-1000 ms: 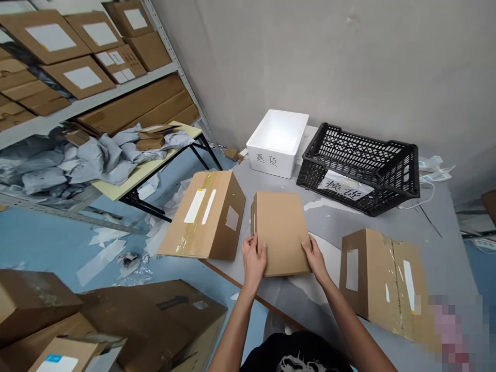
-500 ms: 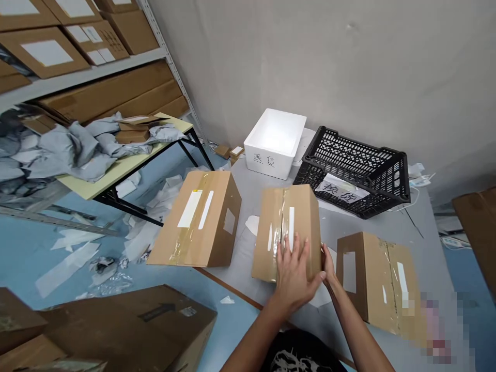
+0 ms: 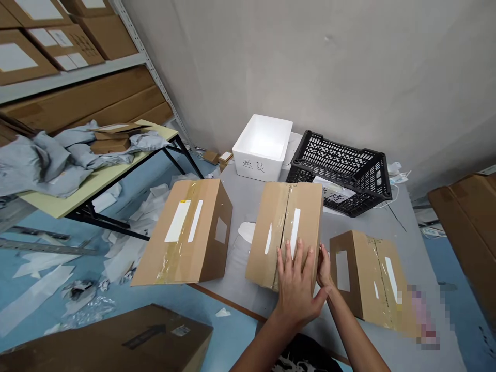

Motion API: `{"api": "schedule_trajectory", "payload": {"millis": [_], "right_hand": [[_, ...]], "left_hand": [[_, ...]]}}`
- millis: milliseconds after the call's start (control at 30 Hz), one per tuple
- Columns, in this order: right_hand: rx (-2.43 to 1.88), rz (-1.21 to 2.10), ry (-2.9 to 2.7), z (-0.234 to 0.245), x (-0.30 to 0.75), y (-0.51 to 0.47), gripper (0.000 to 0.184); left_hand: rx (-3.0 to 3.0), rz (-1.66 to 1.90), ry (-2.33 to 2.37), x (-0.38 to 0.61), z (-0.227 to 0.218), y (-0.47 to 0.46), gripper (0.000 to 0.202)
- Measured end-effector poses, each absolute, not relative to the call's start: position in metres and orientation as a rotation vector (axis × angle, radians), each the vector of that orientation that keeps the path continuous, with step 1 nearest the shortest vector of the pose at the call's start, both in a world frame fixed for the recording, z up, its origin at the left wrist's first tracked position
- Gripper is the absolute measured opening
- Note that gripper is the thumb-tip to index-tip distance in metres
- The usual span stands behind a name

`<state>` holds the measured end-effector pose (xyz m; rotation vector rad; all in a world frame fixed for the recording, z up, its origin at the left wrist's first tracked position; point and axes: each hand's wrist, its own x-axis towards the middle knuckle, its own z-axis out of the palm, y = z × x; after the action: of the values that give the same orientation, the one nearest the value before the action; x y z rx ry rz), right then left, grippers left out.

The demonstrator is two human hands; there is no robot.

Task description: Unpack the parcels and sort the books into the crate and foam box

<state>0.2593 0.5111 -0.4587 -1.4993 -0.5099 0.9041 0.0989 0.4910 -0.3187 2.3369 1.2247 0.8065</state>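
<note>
A taped cardboard box (image 3: 267, 222) with white label strips sits in front of me on the grey table, turned slightly. My left hand (image 3: 296, 284) lies on its upper face, fingers spread flat near the lower right part and thumb out to the right. Against the box's right side is my right hand (image 3: 324, 266), its fingers bent along that face and partly hidden by the box edge. A second taped box (image 3: 182, 232) stands on the left at the table edge. To the right is a third taped box (image 3: 372, 281).
Behind the boxes stand a white foam bin (image 3: 258, 160) with handwriting and a black plastic crate (image 3: 344, 170). A side table (image 3: 70, 199) at left bears grey mailing bags. Paper scraps litter the blue floor. A large carton (image 3: 166, 336) is at lower left.
My view has swung right, so the surroundings appear farther left. The middle box has shifted slightly right relative to the table and turned a little, both hands still against it.
</note>
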Motion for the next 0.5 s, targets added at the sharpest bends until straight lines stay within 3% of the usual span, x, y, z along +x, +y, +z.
{"api": "schedule_trajectory", "payload": {"millis": [200,333,500], "right_hand": [[-1.427,0.743,-0.411,-0.438,0.261,0.522,0.044],[-1.387,0.654,-0.48,-0.415,0.251,0.521,0.041],[-1.355,0.449,-0.57,-0.396,0.243,0.511,0.037]], "left_hand": [[2.428,1.031,1.004,0.078,-0.344,0.468,0.077],[2.188,1.293,1.151,0.071,-0.348,0.467,0.084],[1.967,1.379,1.285,0.056,-0.351,0.473,0.084]]}}
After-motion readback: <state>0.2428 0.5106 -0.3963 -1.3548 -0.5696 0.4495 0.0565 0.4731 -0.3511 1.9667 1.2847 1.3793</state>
